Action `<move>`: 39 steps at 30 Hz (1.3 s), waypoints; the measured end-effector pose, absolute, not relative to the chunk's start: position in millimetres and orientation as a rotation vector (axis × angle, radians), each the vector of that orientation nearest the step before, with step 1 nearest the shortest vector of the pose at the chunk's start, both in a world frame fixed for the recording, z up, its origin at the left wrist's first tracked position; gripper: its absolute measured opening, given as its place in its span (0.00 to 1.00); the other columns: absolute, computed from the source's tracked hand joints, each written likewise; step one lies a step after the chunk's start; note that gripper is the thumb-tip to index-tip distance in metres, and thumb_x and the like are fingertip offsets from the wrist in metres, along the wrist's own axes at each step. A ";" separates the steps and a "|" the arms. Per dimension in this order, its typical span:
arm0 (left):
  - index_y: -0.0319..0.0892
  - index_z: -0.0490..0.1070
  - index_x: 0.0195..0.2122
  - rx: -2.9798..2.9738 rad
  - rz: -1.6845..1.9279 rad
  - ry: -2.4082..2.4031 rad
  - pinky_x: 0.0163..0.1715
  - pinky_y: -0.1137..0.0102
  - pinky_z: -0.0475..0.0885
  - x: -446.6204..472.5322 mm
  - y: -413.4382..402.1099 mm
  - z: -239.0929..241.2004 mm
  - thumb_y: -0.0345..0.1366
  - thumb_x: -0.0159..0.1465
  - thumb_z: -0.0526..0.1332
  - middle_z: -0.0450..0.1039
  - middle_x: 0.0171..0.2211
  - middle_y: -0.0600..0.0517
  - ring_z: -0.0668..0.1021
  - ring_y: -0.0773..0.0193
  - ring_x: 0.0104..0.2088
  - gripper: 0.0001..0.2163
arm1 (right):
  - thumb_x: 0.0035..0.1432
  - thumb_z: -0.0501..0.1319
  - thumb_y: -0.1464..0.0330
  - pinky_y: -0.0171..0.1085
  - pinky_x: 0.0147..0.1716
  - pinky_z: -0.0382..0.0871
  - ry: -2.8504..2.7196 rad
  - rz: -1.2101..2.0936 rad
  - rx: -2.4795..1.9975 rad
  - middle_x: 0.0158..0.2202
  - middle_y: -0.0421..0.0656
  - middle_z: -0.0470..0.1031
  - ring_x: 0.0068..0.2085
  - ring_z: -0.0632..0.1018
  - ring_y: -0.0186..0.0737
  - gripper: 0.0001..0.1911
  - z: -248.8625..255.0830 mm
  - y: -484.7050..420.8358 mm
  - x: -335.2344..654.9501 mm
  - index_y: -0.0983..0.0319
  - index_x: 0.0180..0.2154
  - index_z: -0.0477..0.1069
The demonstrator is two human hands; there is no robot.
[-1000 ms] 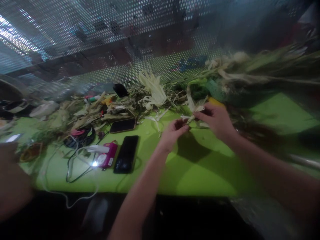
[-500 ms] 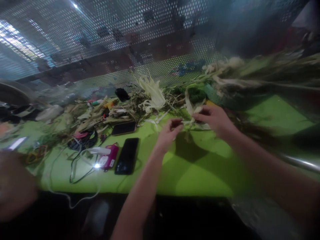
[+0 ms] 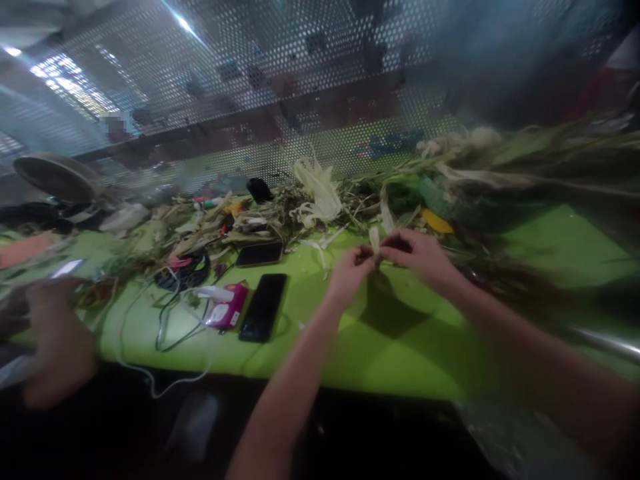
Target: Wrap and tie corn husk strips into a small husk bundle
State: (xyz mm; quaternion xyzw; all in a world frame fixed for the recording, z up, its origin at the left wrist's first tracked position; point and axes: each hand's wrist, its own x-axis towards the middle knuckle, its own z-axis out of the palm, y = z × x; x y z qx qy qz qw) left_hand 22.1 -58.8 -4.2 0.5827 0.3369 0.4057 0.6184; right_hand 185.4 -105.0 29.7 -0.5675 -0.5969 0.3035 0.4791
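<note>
My left hand (image 3: 351, 272) and my right hand (image 3: 419, 253) meet over the green table, fingertips nearly touching. Pinched between them is a small pale strip of corn husk (image 3: 375, 238), its upper end sticking up. My fingers hide its lower part. Just behind my right hand stands a longer pale husk leaf (image 3: 386, 210). A spread bunch of pale husks (image 3: 320, 192) stands farther back, with thin husk strips (image 3: 323, 248) lying in front of it.
Left of my hands lie a black phone (image 3: 264, 307), another phone (image 3: 259, 254) and a pink power adapter (image 3: 227, 307) with cables. Dried husks (image 3: 195, 230) heap along the perforated screen (image 3: 280, 113). Another person's hand (image 3: 57, 333) is at far left. A yellow object (image 3: 437, 221) sits behind my right hand.
My hands have come together, and both now pinch a small husk strip. Before, they were apart, with my right hand at the husk leaf. The camera view has shifted slightly left.
</note>
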 end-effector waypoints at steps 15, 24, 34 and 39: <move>0.41 0.69 0.31 0.791 1.055 0.664 0.37 0.74 0.69 27.0 -61.9 -5.7 0.34 0.51 0.71 0.73 0.30 0.56 0.75 0.72 0.31 0.11 | 0.52 0.67 0.55 0.35 0.29 0.65 -1.400 0.856 -1.380 0.27 0.40 0.74 0.28 0.71 0.35 0.16 15.8 -101.6 180.8 0.61 0.31 0.73; 0.41 0.68 0.30 0.794 1.179 0.691 0.34 0.75 0.68 25.6 -57.7 -5.6 0.34 0.52 0.71 0.71 0.29 0.57 0.72 0.74 0.29 0.11 | 0.48 0.68 0.59 0.37 0.30 0.66 -1.451 0.910 -1.410 0.27 0.42 0.76 0.29 0.73 0.39 0.13 5.3 -104.8 166.4 0.62 0.29 0.73; 0.42 0.66 0.30 0.674 1.206 0.721 0.30 0.74 0.67 13.9 -51.7 2.9 0.34 0.52 0.71 0.68 0.27 0.58 0.72 0.73 0.27 0.12 | 0.49 0.67 0.61 0.38 0.29 0.68 -1.446 0.965 -1.357 0.24 0.41 0.76 0.27 0.74 0.38 0.11 6.5 -104.9 168.3 0.61 0.29 0.74; 0.43 0.64 0.31 0.658 1.225 0.713 0.27 0.75 0.67 11.6 -52.0 5.0 0.36 0.51 0.71 0.68 0.29 0.57 0.71 0.72 0.29 0.15 | 0.47 0.66 0.64 0.38 0.31 0.71 -1.364 1.195 -1.332 0.23 0.39 0.76 0.26 0.75 0.37 0.08 7.9 -106.8 165.2 0.61 0.31 0.75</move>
